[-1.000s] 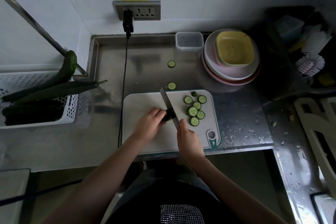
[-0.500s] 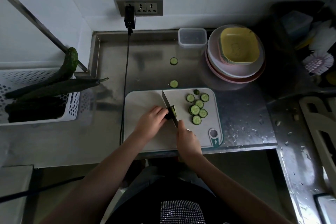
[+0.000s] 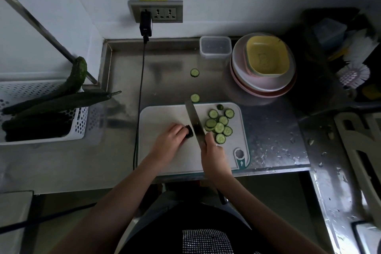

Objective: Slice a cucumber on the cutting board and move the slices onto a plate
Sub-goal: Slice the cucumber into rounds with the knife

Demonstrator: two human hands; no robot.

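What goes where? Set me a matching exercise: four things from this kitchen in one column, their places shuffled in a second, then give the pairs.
Things:
1. knife
2. yellow bowl
3. whole cucumbers
4. clear container

Places:
A. in the white basket
B. in the right hand
C. against the back wall, left of the plates
D. on top of the plate stack

Pairs: 1-B, 2-D, 3-A, 4-C

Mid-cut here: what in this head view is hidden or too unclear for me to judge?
- Cucumber stub: mostly covered by the left hand; remaining length unknown.
- Knife handle: hidden inside the right hand.
- Slices: overlapping, so an exact count is unsure.
- Plate stack: lower plates hidden by the yellow dish.
- Basket: cut off by the left edge.
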